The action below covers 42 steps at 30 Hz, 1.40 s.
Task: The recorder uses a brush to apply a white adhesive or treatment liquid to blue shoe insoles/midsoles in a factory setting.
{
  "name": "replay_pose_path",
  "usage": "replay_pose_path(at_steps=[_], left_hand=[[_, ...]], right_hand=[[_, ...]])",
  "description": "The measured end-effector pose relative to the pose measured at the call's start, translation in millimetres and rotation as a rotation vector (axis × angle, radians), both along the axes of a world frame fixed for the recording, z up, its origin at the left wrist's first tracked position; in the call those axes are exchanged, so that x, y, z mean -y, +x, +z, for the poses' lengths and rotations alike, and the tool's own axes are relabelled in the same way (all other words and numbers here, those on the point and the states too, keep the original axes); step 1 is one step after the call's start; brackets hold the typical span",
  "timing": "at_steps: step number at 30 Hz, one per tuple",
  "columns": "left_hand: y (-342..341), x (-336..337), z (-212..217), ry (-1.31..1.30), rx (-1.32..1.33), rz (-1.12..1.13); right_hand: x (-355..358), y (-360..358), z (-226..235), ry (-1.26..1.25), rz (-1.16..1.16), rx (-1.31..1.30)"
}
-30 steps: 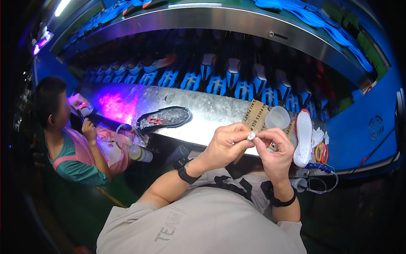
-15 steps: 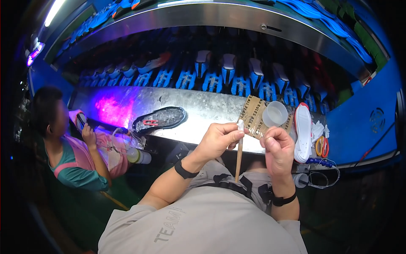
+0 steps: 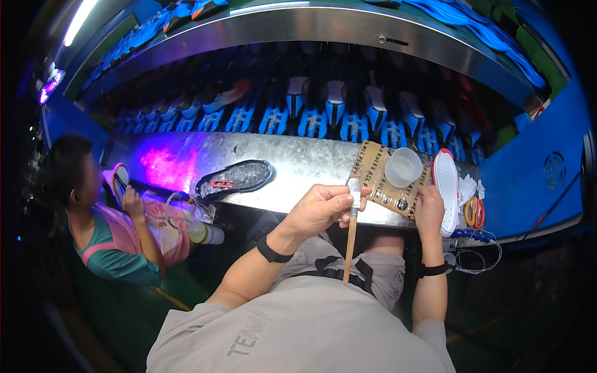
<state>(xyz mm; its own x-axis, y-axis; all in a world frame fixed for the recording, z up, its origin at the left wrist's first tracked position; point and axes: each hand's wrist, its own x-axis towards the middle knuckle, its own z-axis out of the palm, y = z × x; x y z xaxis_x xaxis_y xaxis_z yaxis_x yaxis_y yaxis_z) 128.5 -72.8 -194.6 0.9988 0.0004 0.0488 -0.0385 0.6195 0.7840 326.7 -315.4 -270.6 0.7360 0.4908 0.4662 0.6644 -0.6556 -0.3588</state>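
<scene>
In my left hand [image 3: 322, 208], closed in a pinch, is a brush [image 3: 349, 242] with a wooden handle that hangs down toward my lap and a pale head pointing up. My right hand [image 3: 429, 212] is at the right edge of a taped cardboard piece [image 3: 377, 166], its fingers drawn together; whether anything is in them is hidden. On that cardboard stands a translucent round cup [image 3: 403, 166]. Just right of my right hand lies a white shoe sole [image 3: 445, 189] with red at its end. A dark shoe sole [image 3: 235, 177] with a red piece on it lies to the left on the metal bench.
Orange-handled scissors [image 3: 474, 212] and crumpled white scraps [image 3: 467, 188] lie at the bench's right end, near a blue jointed hose [image 3: 471, 235]. Blue racks [image 3: 272, 120] bearing shoes line the back. At left, a co-worker [image 3: 106, 217] in a pink apron holds a shoe part.
My right hand has moved down and right, from beside the brush head to the cardboard's right edge. The left hand still holds the brush, its head now more exposed.
</scene>
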Motion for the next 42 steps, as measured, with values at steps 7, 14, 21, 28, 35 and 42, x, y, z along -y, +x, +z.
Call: replay_pose_path(at_steps=[7, 14, 21, 28, 35, 42], left_hand=[[-1.9, -5.3, -3.6, -0.174, 0.001, 0.050], [3.0, 0.9, -10.1, -0.202, 0.021, 0.101], [-3.9, 4.7, -9.3, -0.124, -0.010, 0.182], [-8.7, 5.3, -3.7, -0.104, -0.035, 0.211], [-5.2, -2.9, -6.8, -0.229, 0.008, 0.068], [4.0, -11.6, -5.4, -0.208, -0.005, 0.002]], right_hand=[[-4.5, -47.4, 37.6, -0.047, 0.042, 0.200], [-41.2, -125.9, 53.3, 0.239, 0.723, 0.199], [-63.2, -142.5, 60.7, 0.240, 0.743, 0.262], [-63.5, -143.1, 51.1, 0.311, 0.735, 0.255], [-66.1, -141.6, 41.6, 0.409, 0.736, 0.210], [-67.7, -141.0, 33.9, 0.526, 0.700, 0.101]])
